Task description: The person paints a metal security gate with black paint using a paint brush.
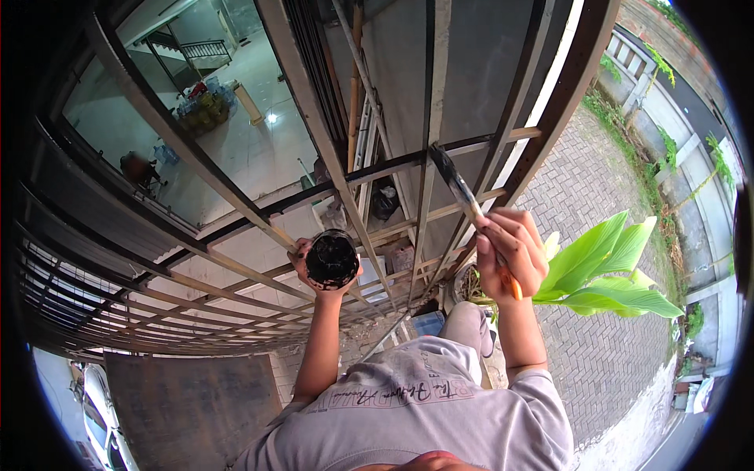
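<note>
My left hand [328,293] is wrapped round a small round can of black paint [331,257], its open top facing up and its rim smeared black. In my right hand [514,253] is a paintbrush [465,195] with an orange-ended handle. The black bristle end rests at a metal grille, where an upright bar [428,182] meets a crossbar [385,167]. That crossbar looks dark black left of the brush, while bars lower down show a bare brownish-grey. The can is held close in front of the grille.
A leafy green plant [605,271] stands right of my right hand, above brick paving [581,188]. Through the bars show a tiled floor [228,169], water bottles [200,106] and long poles [357,86]. A brown metal sheet [192,408] lies at lower left, beside a white car [102,416].
</note>
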Demonstrator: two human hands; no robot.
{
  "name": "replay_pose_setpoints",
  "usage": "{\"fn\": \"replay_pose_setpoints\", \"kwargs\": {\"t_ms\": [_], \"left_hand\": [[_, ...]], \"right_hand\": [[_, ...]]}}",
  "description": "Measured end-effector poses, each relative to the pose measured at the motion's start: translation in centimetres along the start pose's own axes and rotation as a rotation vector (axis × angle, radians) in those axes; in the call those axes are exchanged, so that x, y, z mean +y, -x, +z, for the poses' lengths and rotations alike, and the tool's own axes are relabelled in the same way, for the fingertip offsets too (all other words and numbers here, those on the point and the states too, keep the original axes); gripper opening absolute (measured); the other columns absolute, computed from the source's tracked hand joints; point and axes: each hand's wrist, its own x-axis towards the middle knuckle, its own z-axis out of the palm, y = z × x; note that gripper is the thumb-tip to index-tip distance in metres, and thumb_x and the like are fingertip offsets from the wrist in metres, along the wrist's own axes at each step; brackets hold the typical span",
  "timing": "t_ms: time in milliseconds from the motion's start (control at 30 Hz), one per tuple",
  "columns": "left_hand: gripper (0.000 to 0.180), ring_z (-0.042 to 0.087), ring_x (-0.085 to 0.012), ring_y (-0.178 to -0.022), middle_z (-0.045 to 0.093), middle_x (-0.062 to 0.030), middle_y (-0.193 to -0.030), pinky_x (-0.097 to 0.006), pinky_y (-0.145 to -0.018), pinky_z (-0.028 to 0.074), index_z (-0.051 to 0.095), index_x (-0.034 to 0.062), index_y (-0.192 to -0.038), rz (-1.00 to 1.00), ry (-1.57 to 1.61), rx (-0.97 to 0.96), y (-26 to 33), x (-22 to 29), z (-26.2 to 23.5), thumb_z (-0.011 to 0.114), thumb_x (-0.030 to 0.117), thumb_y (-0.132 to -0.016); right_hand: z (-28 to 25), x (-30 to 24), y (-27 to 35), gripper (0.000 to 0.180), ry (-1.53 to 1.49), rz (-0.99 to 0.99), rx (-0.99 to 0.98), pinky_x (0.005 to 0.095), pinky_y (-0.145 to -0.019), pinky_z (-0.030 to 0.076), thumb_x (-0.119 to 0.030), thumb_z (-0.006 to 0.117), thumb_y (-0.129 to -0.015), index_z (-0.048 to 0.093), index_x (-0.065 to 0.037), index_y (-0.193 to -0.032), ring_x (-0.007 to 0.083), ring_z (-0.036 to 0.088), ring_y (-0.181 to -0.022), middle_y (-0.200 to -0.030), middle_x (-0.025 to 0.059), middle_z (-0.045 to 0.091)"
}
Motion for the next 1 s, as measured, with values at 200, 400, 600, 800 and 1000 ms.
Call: {"fn": "replay_pose_setpoints", "kwargs": {"t_ms": [200,400,600,800,1000], "left_hand": [[0.095,0.048,-0.0337,-0.122,0.055,-0.009,-0.123,-0.051,-0.108,0.034,0.041,0.0095,-0.136,0.061,0.037,0.048,0.4,-1.3,0.6,0.083,0.052,-0.063],[0.098,0.047,-0.0343,-0.122,0.053,-0.011,-0.123,-0.051,-0.107,0.035,0.036,0.0079,-0.137,0.103,-0.033,0.08,0.0,-1.6,0.8,0.083,0.052,-0.064],[0.1,0.046,-0.0303,-0.121,0.048,-0.0138,-0.125,-0.047,-0.105,0.038,0.037,0.0067,-0.135,0.063,0.067,-0.002,0.1,-0.9,0.4,0.087,0.052,-0.062],[0.097,0.045,-0.032,-0.124,0.049,-0.011,-0.125,-0.05,-0.104,0.037,0.038,0.0075,-0.131,-0.108,0.29,0.017,-0.6,1.3,-0.1,0.089,0.056,-0.063],[0.068,0.059,-0.0253,-0.099,0.063,-0.0057,-0.095,-0.041,-0.097,0.044,0.056,0.0087,-0.106,-0.033,0.22,0.137,-2.7,2.8,-0.6,0.09,0.038,-0.056]], "right_hand": [[0.2,0.6,0.0,0.016,-0.045,0.054,-0.134,0.0345,-0.061,0.054,0.013,0.069,-0.074,0.065,0.009,-0.089,0.0291,0.066,-0.07,-0.083,0.017,0.069],[0.6,0.7,-2.4,0.014,-0.016,0.037,-0.163,0.0347,-0.055,0.047,0.014,0.069,-0.074,0.062,0.007,-0.085,0.0266,0.056,-0.059,-0.077,0.0139,0.064],[-0.8,0.6,-10.7,0.007,-0.094,-0.103,0.237,0.032,-0.057,0.05,0.014,0.066,-0.079,0.064,0.01,-0.085,0.0244,0.063,-0.063,-0.075,0.0164,0.067],[-1.3,1.7,-22.0,0.006,-0.08,-0.207,0.367,0.0239,-0.051,0.039,0.004,0.07,-0.088,0.064,0.004,-0.085,0.0083,0.047,-0.055,-0.068,0.0041,0.058],[-1.1,1.8,-18.4,0.01,-0.011,-0.151,0.092,0.0263,-0.053,0.039,0.001,0.07,-0.086,0.061,0.002,-0.082,0.0143,0.048,-0.057,-0.068,0.0075,0.052]]}}
